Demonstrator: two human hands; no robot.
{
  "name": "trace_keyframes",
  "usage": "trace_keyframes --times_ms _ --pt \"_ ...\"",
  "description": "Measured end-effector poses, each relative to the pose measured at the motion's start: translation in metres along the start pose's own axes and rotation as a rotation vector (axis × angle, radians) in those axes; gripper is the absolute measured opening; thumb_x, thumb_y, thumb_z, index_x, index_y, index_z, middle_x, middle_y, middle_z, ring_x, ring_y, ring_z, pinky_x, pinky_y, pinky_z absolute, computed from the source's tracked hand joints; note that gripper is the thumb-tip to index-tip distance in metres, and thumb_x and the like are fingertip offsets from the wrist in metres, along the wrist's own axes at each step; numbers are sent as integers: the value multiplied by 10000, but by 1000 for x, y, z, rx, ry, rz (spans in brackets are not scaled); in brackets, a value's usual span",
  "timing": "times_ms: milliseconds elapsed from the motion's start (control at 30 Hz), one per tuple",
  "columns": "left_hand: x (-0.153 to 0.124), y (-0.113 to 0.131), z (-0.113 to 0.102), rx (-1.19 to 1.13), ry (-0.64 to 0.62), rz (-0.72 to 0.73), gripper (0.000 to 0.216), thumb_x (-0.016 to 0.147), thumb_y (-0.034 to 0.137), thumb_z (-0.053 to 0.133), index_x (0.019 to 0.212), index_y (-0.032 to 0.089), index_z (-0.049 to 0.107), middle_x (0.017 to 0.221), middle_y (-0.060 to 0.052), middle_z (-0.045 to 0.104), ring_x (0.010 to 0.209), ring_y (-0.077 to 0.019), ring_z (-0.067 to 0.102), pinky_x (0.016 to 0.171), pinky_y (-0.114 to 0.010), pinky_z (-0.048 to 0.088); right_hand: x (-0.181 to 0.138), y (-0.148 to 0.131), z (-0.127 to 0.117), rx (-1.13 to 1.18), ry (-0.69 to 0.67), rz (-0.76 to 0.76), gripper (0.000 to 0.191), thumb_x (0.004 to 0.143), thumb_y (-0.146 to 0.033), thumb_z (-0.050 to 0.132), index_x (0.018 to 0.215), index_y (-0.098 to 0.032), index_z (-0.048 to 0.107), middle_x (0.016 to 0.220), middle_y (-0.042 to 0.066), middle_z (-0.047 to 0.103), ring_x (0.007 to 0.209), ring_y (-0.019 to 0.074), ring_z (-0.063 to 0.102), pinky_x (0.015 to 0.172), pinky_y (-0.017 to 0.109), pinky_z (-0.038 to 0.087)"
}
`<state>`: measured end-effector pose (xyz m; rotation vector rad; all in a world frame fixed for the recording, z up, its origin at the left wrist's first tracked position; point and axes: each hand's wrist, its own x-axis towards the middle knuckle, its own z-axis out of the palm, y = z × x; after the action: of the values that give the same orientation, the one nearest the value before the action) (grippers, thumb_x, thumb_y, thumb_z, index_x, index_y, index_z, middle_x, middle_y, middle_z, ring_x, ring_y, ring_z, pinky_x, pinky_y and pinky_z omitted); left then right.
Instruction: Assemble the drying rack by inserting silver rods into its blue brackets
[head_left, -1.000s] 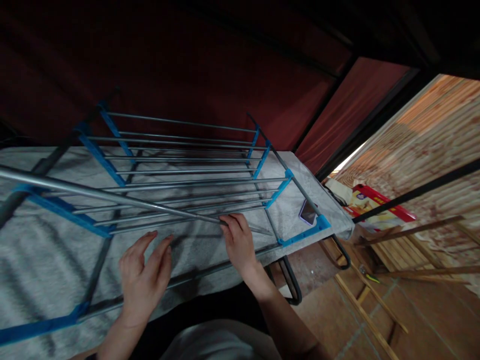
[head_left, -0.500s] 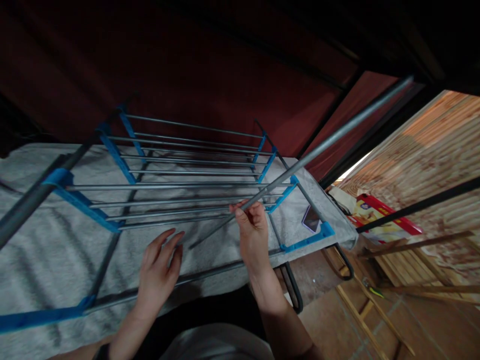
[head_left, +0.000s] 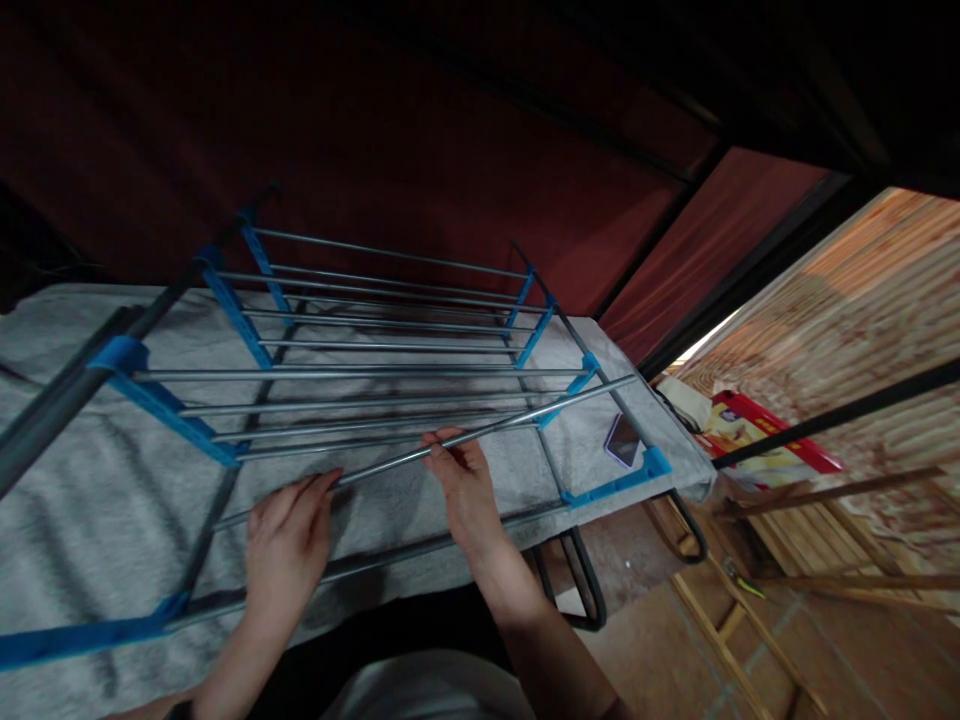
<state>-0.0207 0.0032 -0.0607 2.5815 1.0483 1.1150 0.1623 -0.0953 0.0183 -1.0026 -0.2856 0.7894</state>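
A thin grey metal rod (head_left: 386, 463) lies slantwise across the front of the rack, its right end higher in the view. My left hand (head_left: 291, 525) grips it near its left end, fingers closed over the top. Further along, my right hand (head_left: 461, 475) pinches the same rod between thumb and fingers. Behind both hands is a metal rack frame with blue plastic brackets (head_left: 169, 410) and several parallel rods (head_left: 360, 375) between them. In front, a blue bracket (head_left: 619, 485) at the right and another blue bracket (head_left: 82, 637) at the left have no rods between them.
A grey cloth (head_left: 60, 420) covers the table under the rack. A phone (head_left: 622, 440) lies on it at the right. Beyond the table's right end are a red and yellow box (head_left: 772, 435) and wooden chair-like frames (head_left: 832, 535). A dark red wall (head_left: 420, 150) rises behind.
The rod has swung down from a steep slant to a shallower one, across the rack's front. My left hand has closed on it, and my right hand has shifted left and slightly down.
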Motion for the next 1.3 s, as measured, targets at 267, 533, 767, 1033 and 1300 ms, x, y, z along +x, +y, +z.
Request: trace_keyframes --times_ms 267,533,767,1033,1300 --pt "-10 -21 4 93 -50 1 338 975 250 435 1225 224 660 1093 -126 731 1015 -307 652 934 -483 451 18 15 -40 76 64 131 276 662 -236 808 910 -216 686 881 0 744 811 155 678 879 371 589" --pt "-19 -37 11 116 -83 56 327 968 230 442 1232 252 634 1060 -89 734 939 -309 649 905 -518 463 30 2 -93 109 193 85 244 635 -231 802 839 -211 669 843 -21 735 805 136 691 836 292 585" --pt "-22 -41 11 114 -144 72 375 944 219 444 1260 262 641 1022 -95 728 936 -301 641 915 -497 439 43 -3 -126 128 259 52 125 738 -211 737 839 -205 664 880 2 749 870 139 711 885 295 582" --pt "-25 -37 9 107 -192 31 380 965 220 411 1253 214 658 1001 -116 730 941 -299 640 952 -481 400 52 -1 -165 107 354 46 57 836 -248 697 845 -232 642 835 -15 739 814 116 719 790 239 601" --pt "-28 -31 14 84 -195 -43 299 954 304 451 1124 216 681 917 -90 725 925 -289 637 950 -452 408 52 10 -180 125 400 97 27 853 -224 684 843 -232 660 828 -14 749 799 103 717 758 226 606"
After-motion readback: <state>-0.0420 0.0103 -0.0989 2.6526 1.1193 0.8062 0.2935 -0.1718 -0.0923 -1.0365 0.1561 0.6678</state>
